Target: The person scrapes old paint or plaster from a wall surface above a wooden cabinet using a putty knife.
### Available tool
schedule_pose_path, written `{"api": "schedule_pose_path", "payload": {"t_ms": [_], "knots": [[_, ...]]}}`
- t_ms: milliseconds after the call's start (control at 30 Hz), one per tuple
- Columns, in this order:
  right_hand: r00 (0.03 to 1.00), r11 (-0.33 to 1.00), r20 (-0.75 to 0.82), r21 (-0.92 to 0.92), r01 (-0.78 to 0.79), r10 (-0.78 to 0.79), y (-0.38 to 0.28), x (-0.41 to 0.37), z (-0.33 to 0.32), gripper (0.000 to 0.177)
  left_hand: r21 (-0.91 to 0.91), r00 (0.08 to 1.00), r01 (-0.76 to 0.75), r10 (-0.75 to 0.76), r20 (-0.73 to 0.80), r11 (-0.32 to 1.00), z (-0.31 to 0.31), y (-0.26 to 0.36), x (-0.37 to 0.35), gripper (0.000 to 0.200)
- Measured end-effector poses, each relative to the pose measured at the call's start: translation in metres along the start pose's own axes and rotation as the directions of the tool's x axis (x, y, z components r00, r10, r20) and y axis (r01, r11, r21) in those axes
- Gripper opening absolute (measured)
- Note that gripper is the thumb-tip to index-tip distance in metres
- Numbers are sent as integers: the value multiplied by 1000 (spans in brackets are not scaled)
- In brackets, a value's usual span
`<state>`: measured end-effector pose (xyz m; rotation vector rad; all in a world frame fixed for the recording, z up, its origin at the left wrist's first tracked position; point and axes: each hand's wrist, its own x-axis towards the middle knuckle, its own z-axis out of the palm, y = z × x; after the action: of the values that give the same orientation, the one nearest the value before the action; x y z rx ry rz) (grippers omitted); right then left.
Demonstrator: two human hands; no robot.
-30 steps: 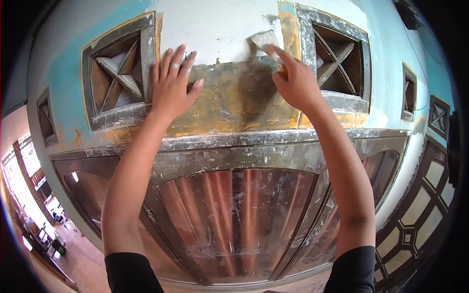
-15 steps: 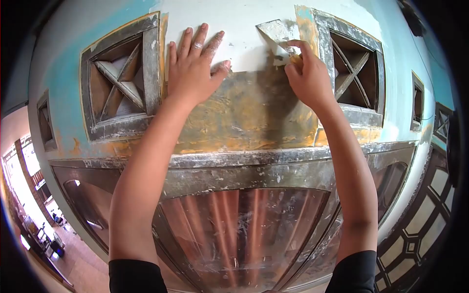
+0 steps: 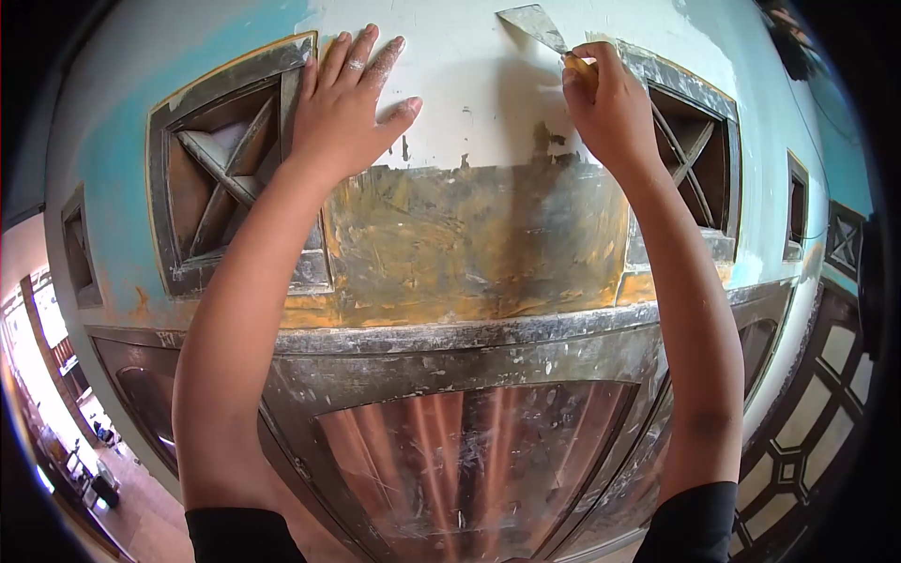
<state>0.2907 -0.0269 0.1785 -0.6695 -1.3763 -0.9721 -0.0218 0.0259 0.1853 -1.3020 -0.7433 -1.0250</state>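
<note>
My right hand (image 3: 608, 108) grips the wooden handle of a putty knife (image 3: 535, 26), its wide metal blade angled up and left close against the white wall surface. Fingers spread, my left hand (image 3: 349, 103) lies against the wall beside the left vent frame, with white smears on the fingers. Between the hands, white putty (image 3: 460, 108) covers the upper part of the wall and ends in a ragged lower edge with dark patches. Below it is a bare brown and orange wall section (image 3: 450, 244).
Wooden vents with crossed slats, one at left (image 3: 225, 174) and one at right (image 3: 693, 155), flank the section. A paint-spotted wooden ledge (image 3: 469, 333) runs beneath, above a glass pane (image 3: 469, 460) with reddish curtains behind. A patterned door (image 3: 807, 441) stands at far right.
The putty knife and my right hand have moved upward, its blade lifting off the lower edge of the white area. More white surface shows there. My left hand has shifted slightly left and up.
</note>
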Motion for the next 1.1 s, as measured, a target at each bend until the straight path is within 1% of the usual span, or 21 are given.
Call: {"api": "schedule_pose_path", "payload": {"t_ms": [67, 100, 133, 200, 267, 333, 367, 400, 467, 533, 600, 633, 667, 733, 800, 867, 900, 967, 1100], "knots": [[999, 998, -33, -61, 15, -17, -2, 11, 4, 31, -22, 1000, 13, -13, -3, 1000, 0, 0, 9, 73], [998, 999, -38, -20, 49, -50, -1, 16, 8, 35, -8, 999, 29, -29, 19, 1000, 0, 0, 14, 72], [998, 999, -44, -18, 51, -52, -2, 21, 10, 35, 5, 998, 45, -45, 39, 999, 1, -1, 21, 72], [995, 994, -6, 52, 100, -99, -4, 30, 15, 33, -1, 998, 60, -60, 13, 998, 7, -4, 33, 72], [993, 992, -10, 49, 116, -116, -9, 41, 19, 32, -2, 997, 77, -77, -15, 997, 9, -9, 48, 73], [981, 982, -51, -40, 184, -185, -13, 51, 22, 30, 29, 995, 103, -103, 0, 994, 12, -12, 64, 71], [970, 972, -103, -112, 208, -219, -13, 55, 26, 28, 35, 995, 104, -104, -4, 994, 12, -13, 70, 71], [969, 971, -109, -111, 210, -222, -12, 60, 27, 28, 39, 991, 132, -132, -11, 990, 13, -13, 75, 71], [986, 949, -30, -276, 151, -166, -20, 64, 23, 24, 40, 988, 156, -156, -11, 987, 17, -13, 78, 71], [983, 942, -43, -296, 160, -181, -21, 71, 29, 22, 51, 987, 156, -153, -45, 987, 20, -13, 74, 70], [996, 907, 41, -410, 92, -82, -36, 84, 30, 24, 51, 987, 151, -148, -54, 987, 21, -14, 73, 70], [990, 947, 135, -319, 20, 25, -55, 98, 18, 27, 49, 987, 151, -148, -60, 987, 21, -14, 72, 70], [990, 949, 139, -315, 21, 24, -54, 105, 22, 27, 52, 987, 153, -150, -55, 987, 21, -13, 69, 70], [996, 953, 13, -292, 84, -84, -55, 122, 26, 26, 27, 988, 147, -145, -56, 989, 20, -12, 66, 70], [998, 948, 29, -311, 70, -65, -61, 131, 19, 25, 22, 988, 143, -142, -53, 989, 18, -11, 59, 70], [994, 922, 33, -370, 112, -107, -68, 130, 10, 25, 13, 988, 145, -144, -56, 989, 16, -8, 50, 71], [997, 926, 47, -369, 81, -69, -72, 130, 8, 26, -10, 988, 145, -146, -53, 989, 14, -6, 45, 70], [997, 924, 40, -374, 79, -69, -68, 140, 20, 26, -57, 988, 142, -145, -48, 988, 12, -3, 37, 71], [998, 929, 41, -364, 63, -51, -69, 148, 20, 28, -55, 990, 139, -141, -30, 989, 6, -1, 28, 71]]}}
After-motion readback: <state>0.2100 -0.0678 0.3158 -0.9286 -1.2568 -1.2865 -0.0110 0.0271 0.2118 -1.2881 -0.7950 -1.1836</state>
